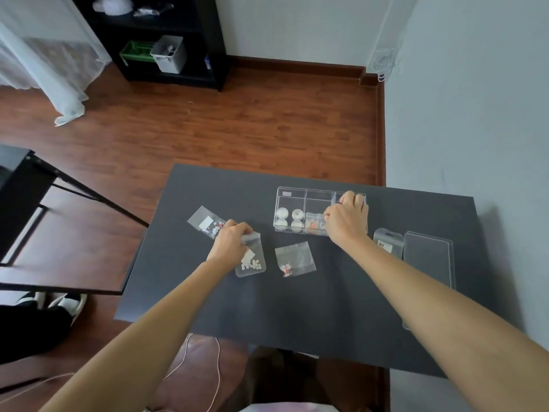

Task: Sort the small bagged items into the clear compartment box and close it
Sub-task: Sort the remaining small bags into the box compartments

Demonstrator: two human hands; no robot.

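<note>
A clear compartment box (300,194) lies open on the dark table (297,307). White round items fill its left section; a bag with orange bits (314,223) is in the middle one. My right hand (347,220) rests over the box's right section, fingers curled; whether it holds anything is hidden. My left hand (230,240) pinches the top of a small bag of white flowers (252,260). Another flower bag (206,223) lies further left, and a bag with red-and-white bits (294,258) sits in the middle.
The clear lid (429,257) lies flat at the table's right, with a small clear package (387,243) beside it. A dark desk (20,179) stands to the left. The wall runs close along the right side.
</note>
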